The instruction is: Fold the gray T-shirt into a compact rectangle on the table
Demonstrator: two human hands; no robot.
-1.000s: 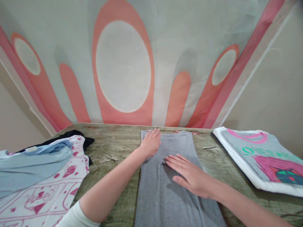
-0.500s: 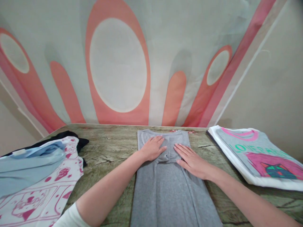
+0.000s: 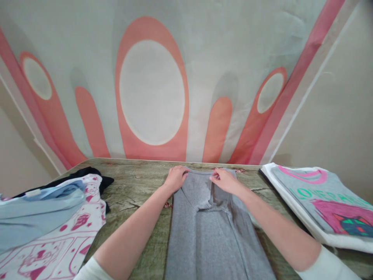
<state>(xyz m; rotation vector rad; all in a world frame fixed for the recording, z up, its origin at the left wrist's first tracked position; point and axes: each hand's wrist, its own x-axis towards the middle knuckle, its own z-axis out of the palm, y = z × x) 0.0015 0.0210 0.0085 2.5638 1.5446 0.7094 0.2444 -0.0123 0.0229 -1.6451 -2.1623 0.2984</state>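
Note:
A grey garment (image 3: 215, 237), folded lengthwise into a long strip, lies on the wooden-patterned table in the middle of the view. At its far left corner my left hand (image 3: 176, 178) is closed on the edge of the cloth. My right hand (image 3: 224, 179) pinches the far edge near the right corner, with the fabric bunched and slightly raised below it. The fingertips of both hands are partly hidden by the cloth and the hands themselves.
On the left of the table (image 3: 131, 182) lie a light blue garment (image 3: 43, 210), a white one with pink prints (image 3: 78, 221) and a black one (image 3: 90, 171). A stack of folded shirts (image 3: 329, 194) sits at the right. Behind stands a patterned backdrop (image 3: 151, 93).
Both hands have moved from lying flat on the grey garment to gripping its far edge. The fabric near the right hand is now lifted and creased. The view has tilted up a little.

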